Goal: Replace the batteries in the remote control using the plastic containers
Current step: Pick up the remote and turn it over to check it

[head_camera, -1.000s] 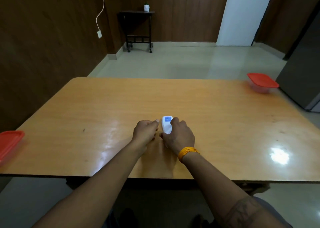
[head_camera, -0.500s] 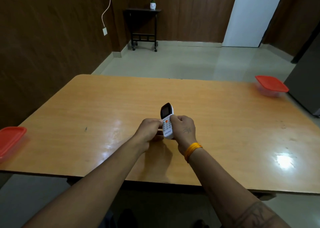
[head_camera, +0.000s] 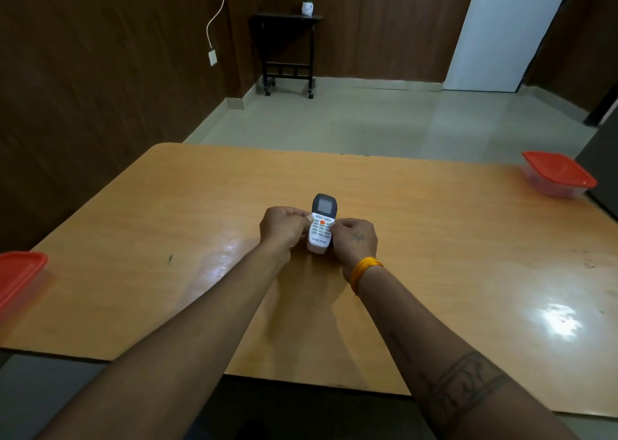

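Gripping the remote control point(head_camera: 321, 226) button-side up, left hand point(head_camera: 282, 227) and right hand point(head_camera: 355, 241) curl fingers closed around its sides at mid-table point(head_camera: 451, 239); containers point(head_camera: 557, 177) point(head_camera: 18, 274) sit at opposite edges.

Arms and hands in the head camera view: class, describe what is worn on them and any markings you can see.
Both forearms are bare, with no sleeves in view. The right wrist carries a band of yellow-orange thread. The right hand has a small dark star-like tattoo on its back, and the right forearm bears a dark tattoo band with patterned lettering or shapes too unclear to read. The left hand shows no jewellery or markings.
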